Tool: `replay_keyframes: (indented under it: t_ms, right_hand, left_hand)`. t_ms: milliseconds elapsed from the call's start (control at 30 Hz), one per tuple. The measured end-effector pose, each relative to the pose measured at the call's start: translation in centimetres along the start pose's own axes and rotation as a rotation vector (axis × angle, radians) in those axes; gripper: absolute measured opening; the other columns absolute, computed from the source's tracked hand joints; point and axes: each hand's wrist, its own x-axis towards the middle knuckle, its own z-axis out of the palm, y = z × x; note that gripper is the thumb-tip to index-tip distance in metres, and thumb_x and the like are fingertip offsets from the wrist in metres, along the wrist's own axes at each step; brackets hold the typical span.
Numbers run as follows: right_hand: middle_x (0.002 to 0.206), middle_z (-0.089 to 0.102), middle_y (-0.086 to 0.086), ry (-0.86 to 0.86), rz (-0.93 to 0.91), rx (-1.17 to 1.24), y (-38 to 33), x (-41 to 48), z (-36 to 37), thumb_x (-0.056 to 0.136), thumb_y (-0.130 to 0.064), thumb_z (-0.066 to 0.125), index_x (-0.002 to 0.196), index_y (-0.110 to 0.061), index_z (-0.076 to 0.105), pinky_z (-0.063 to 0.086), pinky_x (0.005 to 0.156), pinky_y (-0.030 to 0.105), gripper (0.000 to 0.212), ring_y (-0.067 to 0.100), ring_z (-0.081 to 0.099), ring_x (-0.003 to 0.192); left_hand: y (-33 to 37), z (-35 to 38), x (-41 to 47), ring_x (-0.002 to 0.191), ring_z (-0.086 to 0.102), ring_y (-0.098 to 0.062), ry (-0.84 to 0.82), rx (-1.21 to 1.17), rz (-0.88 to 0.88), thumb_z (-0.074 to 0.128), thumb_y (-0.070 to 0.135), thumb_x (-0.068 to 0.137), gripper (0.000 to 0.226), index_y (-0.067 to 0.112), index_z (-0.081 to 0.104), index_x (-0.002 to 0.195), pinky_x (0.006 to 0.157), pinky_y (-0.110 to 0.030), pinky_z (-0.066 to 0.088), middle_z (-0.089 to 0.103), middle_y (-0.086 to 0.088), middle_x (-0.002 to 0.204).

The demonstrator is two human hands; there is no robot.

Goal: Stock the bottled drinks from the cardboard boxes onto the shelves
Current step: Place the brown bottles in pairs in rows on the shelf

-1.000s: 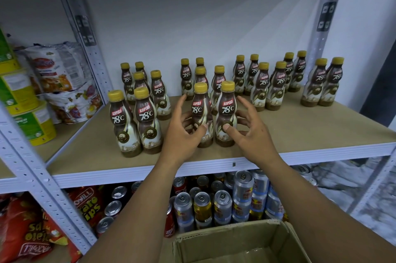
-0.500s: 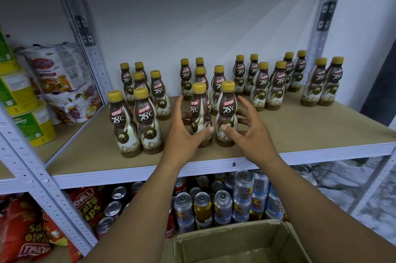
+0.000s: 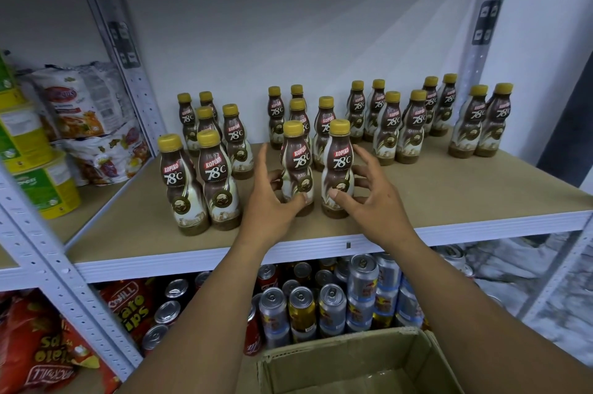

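Two brown Kopiko 78°C bottles with yellow caps stand side by side near the front of the wooden shelf [image 3: 449, 194]. My left hand [image 3: 269, 207] cups the left bottle [image 3: 296, 156], thumb on its front and fingers behind it. Around the lower half of the right bottle [image 3: 340, 162] my right hand [image 3: 375, 204] is wrapped, thumb on the label and fingers curled at its far side. Both bottles are upright on the board. Several more of the same bottles [image 3: 404, 124] stand in pairs behind. An open cardboard box [image 3: 353, 361] lies below my arms.
Another bottle pair [image 3: 199, 181] stands at the front left. Drink cans [image 3: 333, 307] fill the shelf below, next to red chip bags [image 3: 41, 345]. Yellow tubs [image 3: 45, 185] and snack bags [image 3: 86, 104] sit in the left bay, past a metal upright [image 3: 122, 40].
Both hands have closed in on the two front bottles, and the pair has shifted slightly farther back on the shelf.
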Motion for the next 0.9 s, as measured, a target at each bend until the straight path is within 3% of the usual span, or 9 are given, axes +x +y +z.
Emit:
replay_keyframes:
  t_ms: [133, 267, 333, 433, 600, 900]
  right_hand:
    - [0.133, 0.060, -0.011, -0.007, 0.008, 0.013, 0.14, 0.02, -0.11, 0.084, -0.032, 0.082, 0.151, -0.049, 0.030, 0.046, 0.088, 0.015, 0.086, -0.004, 0.055, 0.118]
    - [0.133, 0.061, -0.009, -0.022, 0.009, 0.047, 0.11, -0.05, -0.20, 0.083, -0.026, 0.083, 0.150, -0.051, 0.031, 0.057, 0.086, 0.027, 0.087, 0.002, 0.058, 0.119]
    - [0.133, 0.061, -0.008, -0.022, 0.003, 0.046, 0.02, -0.10, -0.23, 0.084, -0.025, 0.082, 0.147, -0.054, 0.032, 0.057, 0.088, 0.028, 0.086, 0.004, 0.059, 0.120]
    - [0.135, 0.061, -0.006, -0.028, -0.002, 0.042, 0.00, -0.13, -0.34, 0.085, -0.025, 0.081, 0.147, -0.055, 0.032, 0.054, 0.089, 0.022, 0.085, 0.003, 0.059, 0.119]
    - [0.134, 0.062, -0.006, -0.024, -0.004, 0.045, -0.06, -0.10, -0.34, 0.085, -0.025, 0.082, 0.147, -0.055, 0.032, 0.054, 0.093, 0.027, 0.085, 0.002, 0.060, 0.118]
    - [0.136, 0.062, -0.005, -0.035, 0.016, 0.067, -0.18, -0.08, -0.35, 0.086, -0.022, 0.080, 0.146, -0.057, 0.033, 0.057, 0.097, 0.039, 0.084, 0.001, 0.060, 0.118]
  left_hand:
    - [-0.21, -0.19, 0.12, 0.123, 0.056, 0.000, -0.023, -0.041, -0.023, 0.083, 0.012, 0.083, 0.112, 0.043, 0.007, 0.160, 0.091, -0.016, 0.046, 0.058, 0.008, 0.134]
    - [-0.19, -0.14, 0.11, 0.117, 0.053, 0.014, -0.034, -0.023, -0.015, 0.084, 0.014, 0.084, 0.111, 0.045, 0.009, 0.159, 0.086, -0.002, 0.043, 0.057, 0.021, 0.125]
    - [-0.21, -0.30, 0.24, 0.118, 0.051, 0.015, -0.059, -0.031, -0.021, 0.082, 0.012, 0.086, 0.108, 0.045, 0.009, 0.159, 0.086, -0.003, 0.043, 0.055, 0.025, 0.124]
    - [0.01, -0.44, 0.19, 0.121, 0.053, 0.008, -0.107, -0.054, -0.026, 0.079, 0.009, 0.088, 0.107, 0.042, 0.008, 0.161, 0.083, -0.002, 0.046, 0.055, 0.022, 0.123]
    - [0.38, -0.40, -0.09, 0.123, 0.054, -0.001, -0.115, -0.061, -0.018, 0.078, 0.009, 0.090, 0.102, 0.040, 0.012, 0.160, 0.082, 0.000, 0.045, 0.054, 0.015, 0.124]
    - [0.54, -0.38, -0.12, 0.103, 0.059, 0.015, -0.084, -0.030, 0.007, 0.086, 0.011, 0.081, 0.107, 0.041, 0.018, 0.159, 0.079, -0.008, 0.050, 0.057, 0.018, 0.121]
